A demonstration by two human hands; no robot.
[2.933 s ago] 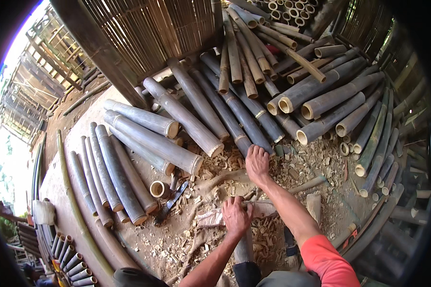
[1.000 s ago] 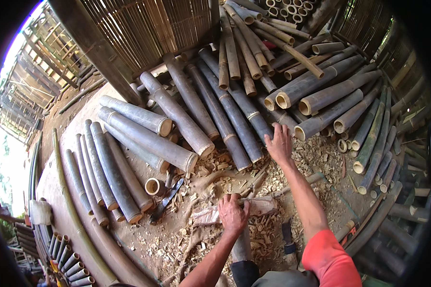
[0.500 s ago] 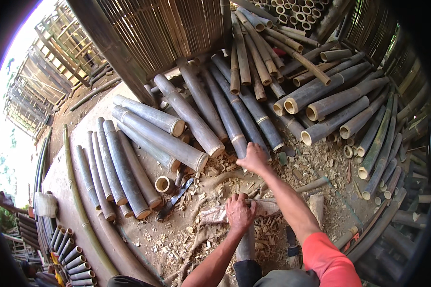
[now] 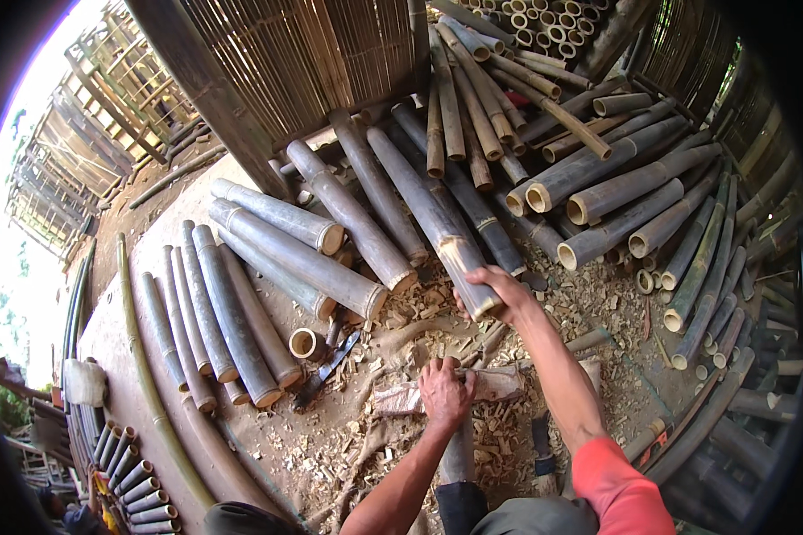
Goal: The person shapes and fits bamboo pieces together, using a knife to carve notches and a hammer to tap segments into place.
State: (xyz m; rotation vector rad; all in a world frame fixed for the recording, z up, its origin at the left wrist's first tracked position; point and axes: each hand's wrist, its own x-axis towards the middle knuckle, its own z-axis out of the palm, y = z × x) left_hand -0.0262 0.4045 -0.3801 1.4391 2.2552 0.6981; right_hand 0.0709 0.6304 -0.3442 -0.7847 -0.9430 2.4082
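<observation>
My right hand [image 4: 498, 292] is wrapped round the near end of a dark grey bamboo pole [image 4: 424, 201]. The pole's near end is lifted and tilts toward me, while its far end reaches back among other poles. My left hand [image 4: 447, 390] is closed, fingers curled down, at the end of a pale cloth-wrapped piece [image 4: 495, 385] lying crosswise. What those fingers grip is hidden. Below that hand a grey post [image 4: 458, 455] runs toward my legs. Left of it, on the ground, lie a machete [image 4: 335, 364] and a short bamboo ring [image 4: 306, 344].
Wood chips [image 4: 321, 455] cover the ground around my hands. Thick bamboo poles [image 4: 299, 254] lie in rows to the left. A heap of cut bamboo [image 4: 638, 169] fills the right and back, near a slatted bamboo wall [image 4: 303, 62]. A wooden post [image 4: 205, 89] leans there.
My right hand has lifted the bamboo pole's near end off the ground and drawn it slightly right and toward me. My left hand has stayed in place.
</observation>
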